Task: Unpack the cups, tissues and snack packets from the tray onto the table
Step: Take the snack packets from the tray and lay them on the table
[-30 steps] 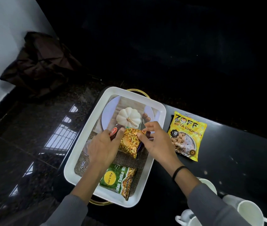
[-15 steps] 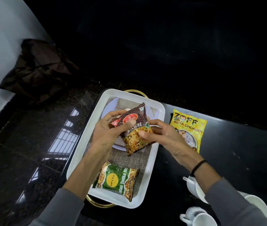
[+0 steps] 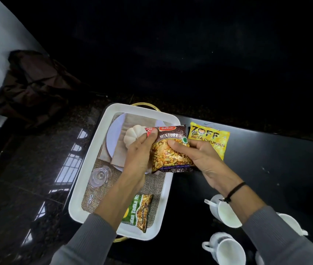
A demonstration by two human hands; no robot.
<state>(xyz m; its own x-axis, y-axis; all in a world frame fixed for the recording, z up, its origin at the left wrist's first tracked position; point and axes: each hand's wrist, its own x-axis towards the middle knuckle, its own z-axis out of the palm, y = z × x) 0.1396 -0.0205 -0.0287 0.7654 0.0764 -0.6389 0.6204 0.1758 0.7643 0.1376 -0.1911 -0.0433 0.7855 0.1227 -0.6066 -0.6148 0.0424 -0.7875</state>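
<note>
A brown "Mixture" snack packet (image 3: 171, 150) hangs over the right rim of the white tray (image 3: 79, 190), held from both sides. My left hand (image 3: 138, 157) pinches its upper left corner and my right hand (image 3: 201, 159) grips its right side with the thumb on the front. A green snack packet (image 3: 142, 211) lies in the tray's near end, partly under my left forearm. A yellow soya chunks packet (image 3: 213, 136) lies on the black table (image 3: 276, 165) right of the tray. White cups (image 3: 226, 249) stand on the table at the near right.
The tray's floor carries a printed picture of a plate, a pumpkin and a glass. A dark bag (image 3: 29, 87) lies on the glossy floor at the far left by a white wall. The table's left edge runs just under the tray.
Both hands lifted the Mixture packet out of the tray, turned it upright and carried it to the right, over the tray's rim.
</note>
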